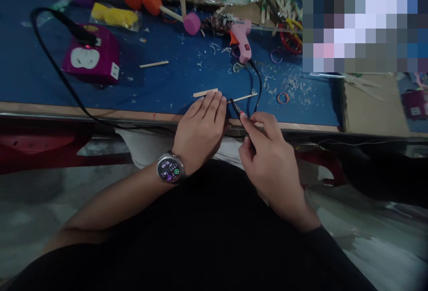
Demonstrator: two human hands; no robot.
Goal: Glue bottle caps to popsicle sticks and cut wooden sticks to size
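My left hand (202, 119) lies palm down at the table's front edge, fingers together and stretched out, its fingertips on a short wooden stick (204, 93). A thinner stick (245, 97) emerges from beside that hand and points right. My right hand (270, 152) is closed around a dark, slim tool (236, 107), possibly a cutter, whose tip touches or hovers at the thin stick. Whether its tip is in contact cannot be made out. Another stick (154, 64) lies apart on the blue surface to the left.
A pink glue gun (245, 41) lies behind my hands, its cord running forward. At left stands a purple power box (92, 56) with a black cable looping to the front edge. Coloured pieces, scissors (290, 24) and sticks crowd the back; cardboard (371, 108) is at right.
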